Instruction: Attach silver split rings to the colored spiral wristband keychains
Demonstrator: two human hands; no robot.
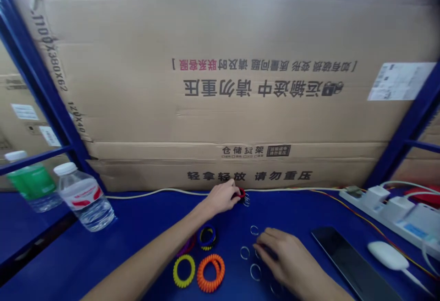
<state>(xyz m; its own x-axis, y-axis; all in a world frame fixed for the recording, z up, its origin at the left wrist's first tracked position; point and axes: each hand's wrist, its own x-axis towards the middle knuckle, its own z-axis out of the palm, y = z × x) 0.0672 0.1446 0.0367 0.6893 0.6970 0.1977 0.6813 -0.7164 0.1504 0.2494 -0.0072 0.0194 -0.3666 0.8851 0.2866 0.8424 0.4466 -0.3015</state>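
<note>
At the back of the blue tabletop, my left hand (223, 198) is closed around a red spiral coil band (242, 194), mostly hidden by the fingers. Several thin metal rings (246, 200) hang or lie right beside that band. My right hand (283, 253) is low over the table, fingers curled and tips closed at a metal ring (256, 254) that is partly covered. Around it lie more loose rings, among them one behind (254, 230), one to the left (244, 252) and one in front (255, 272). Below my left forearm sit a yellow coil (184, 270) and an orange coil (211, 273).
Blue and yellow coils (207, 237) are stacked near my left forearm. A water bottle (84, 198) stands at left, a green-labelled bottle (32, 184) behind it. At right are a dark phone (354, 264), a white mouse-shaped device (387, 255) and a power strip (405, 218). Cardboard (240, 122) walls the back.
</note>
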